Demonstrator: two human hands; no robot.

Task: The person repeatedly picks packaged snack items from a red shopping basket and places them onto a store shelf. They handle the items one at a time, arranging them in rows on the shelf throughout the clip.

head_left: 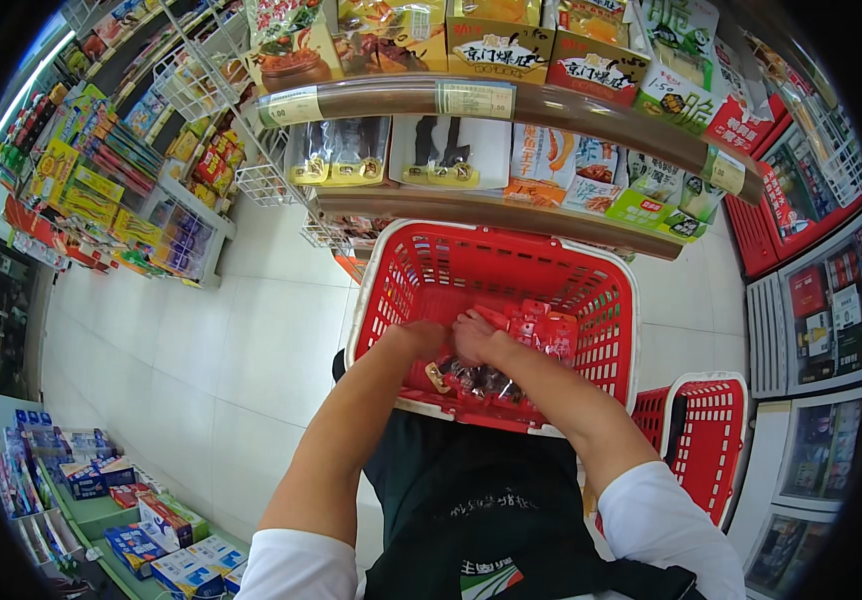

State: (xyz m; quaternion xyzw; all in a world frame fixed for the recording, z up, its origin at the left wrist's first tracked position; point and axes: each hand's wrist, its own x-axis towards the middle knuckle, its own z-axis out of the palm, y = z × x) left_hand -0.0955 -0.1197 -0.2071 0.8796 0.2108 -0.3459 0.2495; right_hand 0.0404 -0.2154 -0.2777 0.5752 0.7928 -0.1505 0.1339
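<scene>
Both of my hands reach down into a red plastic shopping basket (502,244) with a white rim. My left hand (425,341) is blurred near the basket's middle, its fingers hidden or smeared. Close beside it, my right hand (473,335) has bent fingers at the edge of a heap of red snack packets (551,334). Whether either hand grips a packet cannot be made out. Dark-filled clear packets (479,381) lie below my right hand, on the near side of the basket.
A shelf (416,196) of boxed and bagged snacks stands just beyond the basket. Another red basket (708,442) is at the right, beside glass-fronted cabinets (825,322). Wire racks (269,185) hang at the shelf's left end. A green shelf (93,517) holds boxes at lower left.
</scene>
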